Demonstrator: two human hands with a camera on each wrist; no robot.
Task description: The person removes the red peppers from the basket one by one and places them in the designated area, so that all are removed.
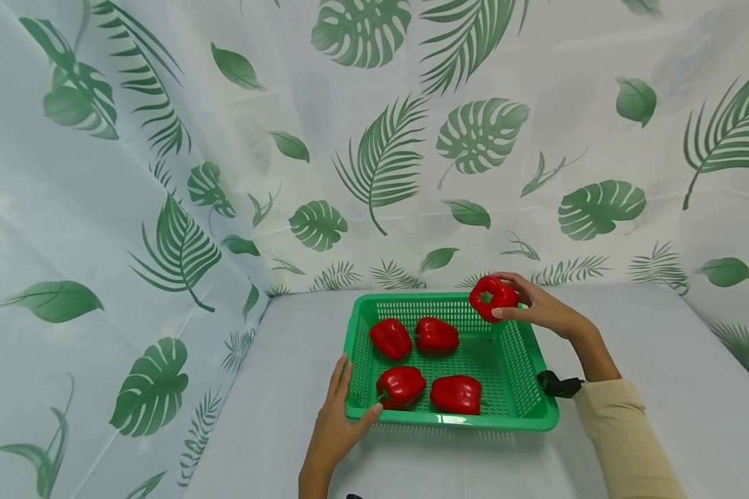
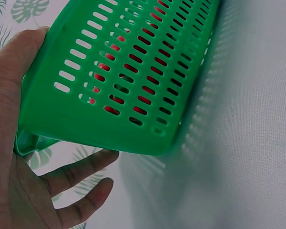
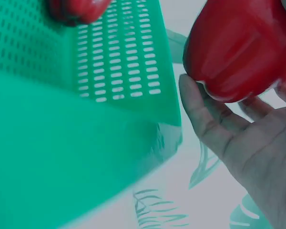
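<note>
A red bell pepper point(image 1: 493, 299) is held in my right hand point(image 1: 539, 305), over the far right corner of a green plastic basket point(image 1: 455, 419). In the right wrist view the fingers curl around the pepper point(image 3: 240, 52) beside the basket's rim. Several more red peppers lie inside the basket, among them a front left pepper point(image 1: 401, 387), a front right pepper point(image 1: 456, 395), a back left pepper point(image 1: 390, 339) and a back middle pepper point(image 1: 437, 336). My left hand point(image 1: 333, 426) rests at the near left corner, fingers extended and spread, thumb touching the rim.
The basket stands on a white-covered table point(image 1: 274, 388). Behind it and to the left hang white sheets point(image 1: 406, 242) printed with green leaves. A black strap piece point(image 1: 558, 384) sits at the right wrist, close to the basket's right rim.
</note>
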